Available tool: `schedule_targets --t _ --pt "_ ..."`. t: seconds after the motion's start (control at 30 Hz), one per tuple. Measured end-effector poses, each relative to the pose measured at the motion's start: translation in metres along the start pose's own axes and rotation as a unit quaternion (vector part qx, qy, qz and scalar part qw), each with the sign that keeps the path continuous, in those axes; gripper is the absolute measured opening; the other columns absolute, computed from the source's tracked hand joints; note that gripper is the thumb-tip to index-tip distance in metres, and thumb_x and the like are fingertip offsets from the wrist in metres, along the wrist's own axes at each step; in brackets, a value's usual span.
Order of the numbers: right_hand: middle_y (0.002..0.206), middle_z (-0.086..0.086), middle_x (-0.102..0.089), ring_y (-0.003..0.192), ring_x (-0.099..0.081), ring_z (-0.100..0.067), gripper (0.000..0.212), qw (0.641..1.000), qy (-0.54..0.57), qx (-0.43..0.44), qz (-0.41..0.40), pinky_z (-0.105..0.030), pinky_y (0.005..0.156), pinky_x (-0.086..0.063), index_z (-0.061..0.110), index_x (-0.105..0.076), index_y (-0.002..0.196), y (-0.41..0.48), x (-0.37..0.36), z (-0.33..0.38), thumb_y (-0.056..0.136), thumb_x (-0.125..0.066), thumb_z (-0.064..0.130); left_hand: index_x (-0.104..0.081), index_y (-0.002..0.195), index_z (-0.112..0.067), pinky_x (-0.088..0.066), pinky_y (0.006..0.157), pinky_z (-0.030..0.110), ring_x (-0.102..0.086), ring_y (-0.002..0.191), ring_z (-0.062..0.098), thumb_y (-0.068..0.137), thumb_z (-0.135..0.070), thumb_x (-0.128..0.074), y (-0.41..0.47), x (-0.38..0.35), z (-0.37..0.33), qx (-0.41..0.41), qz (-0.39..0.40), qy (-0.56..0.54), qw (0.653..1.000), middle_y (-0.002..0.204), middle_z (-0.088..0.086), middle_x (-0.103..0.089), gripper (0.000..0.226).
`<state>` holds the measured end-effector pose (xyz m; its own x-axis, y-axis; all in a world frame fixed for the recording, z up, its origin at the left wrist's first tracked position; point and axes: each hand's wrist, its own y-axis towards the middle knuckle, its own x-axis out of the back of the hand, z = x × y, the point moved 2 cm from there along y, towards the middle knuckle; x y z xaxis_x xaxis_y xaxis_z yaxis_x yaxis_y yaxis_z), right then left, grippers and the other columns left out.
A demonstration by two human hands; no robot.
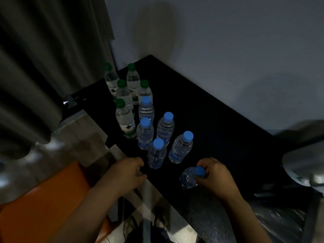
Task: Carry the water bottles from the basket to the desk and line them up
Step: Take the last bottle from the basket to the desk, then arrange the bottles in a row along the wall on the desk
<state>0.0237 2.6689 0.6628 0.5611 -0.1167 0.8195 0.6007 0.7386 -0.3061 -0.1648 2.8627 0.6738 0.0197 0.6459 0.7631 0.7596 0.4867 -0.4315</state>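
Bottle (188, 178) pinched at cap end by right-hand grip (216, 174); long axis tilted, base low toward desk (219, 120). Nearest standing bottle (181, 148) just beyond. Left-hand grip (127, 171) loosely curled, empty.

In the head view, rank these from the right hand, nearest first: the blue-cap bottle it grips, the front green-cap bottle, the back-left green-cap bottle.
1. The blue-cap bottle: gripped in the right hand.
2. The front green-cap bottle: up and left, nearest of the green-cap group.
3. The back-left green-cap bottle: farthest, at the rear left.
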Motion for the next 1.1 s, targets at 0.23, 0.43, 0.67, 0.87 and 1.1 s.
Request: schedule_targets --t 0.23,0.43,0.67,0.87,1.1 --pt "0.111 0.006 -0.053 0.093 -0.055 -0.007 0.041 0.998 -0.061 -0.002 -0.003 -0.015 0.075 -0.045 0.025 -0.058 0.117 -0.004 0.011 0.027 0.078 -0.071 0.026 -0.053 0.128 -0.019 -0.045 0.091 0.02 -0.056 0.108 0.01 0.088 -0.032 -0.062 -0.002 0.007 -0.001 -0.014 0.006 -0.013 1.0 0.124 0.0 -0.059 0.043" --pt "0.111 0.007 -0.054 0.094 -0.054 -0.007 0.038 0.995 -0.062 0.058 -0.054 -0.012 0.077 -0.041 0.028 -0.059 0.116 -0.007 0.039 0.08 0.08 -0.07 0.022 -0.051 0.13 -0.022 -0.04 0.089 0.015 -0.053 0.112 0.007 0.088 -0.032 -0.062 -0.007 0.033 0.007 -0.024 -0.016 -0.031 0.999 0.128 -0.001 -0.056 0.044" --pt "0.092 0.002 -0.056 0.081 -0.055 -0.009 0.01 0.988 -0.079 0.116 -0.065 -0.021 0.069 -0.045 0.023 -0.06 0.089 0.0 0.054 0.142 0.08 -0.065 0.022 -0.05 0.132 -0.02 -0.045 0.096 0.022 -0.054 0.115 0.009 0.088 -0.034 -0.063 -0.016 0.075 0.024 -0.044 -0.06 -0.026 0.997 0.129 -0.001 -0.057 0.047" --pt "0.106 0.003 -0.056 0.092 -0.058 -0.012 0.034 0.985 -0.1 0.119 -0.07 -0.027 0.08 -0.049 0.022 -0.061 0.114 0.014 0.053 0.171 0.081 -0.064 0.03 -0.051 0.129 -0.021 -0.045 0.094 0.022 -0.055 0.112 0.009 0.089 -0.035 -0.061 -0.018 0.102 0.041 -0.055 -0.08 -0.013 0.995 0.126 -0.002 -0.057 0.044" --pt "0.098 0.001 -0.056 0.086 -0.058 -0.015 0.02 0.985 -0.085 0.131 -0.072 -0.024 0.077 -0.046 0.017 -0.062 0.1 0.051 0.061 0.182 0.081 -0.066 0.023 -0.055 0.124 -0.024 -0.045 0.087 0.019 -0.054 0.103 0.005 0.087 -0.035 -0.064 0.008 0.122 0.044 -0.06 -0.103 -0.034 0.992 0.119 -0.006 -0.059 0.04"
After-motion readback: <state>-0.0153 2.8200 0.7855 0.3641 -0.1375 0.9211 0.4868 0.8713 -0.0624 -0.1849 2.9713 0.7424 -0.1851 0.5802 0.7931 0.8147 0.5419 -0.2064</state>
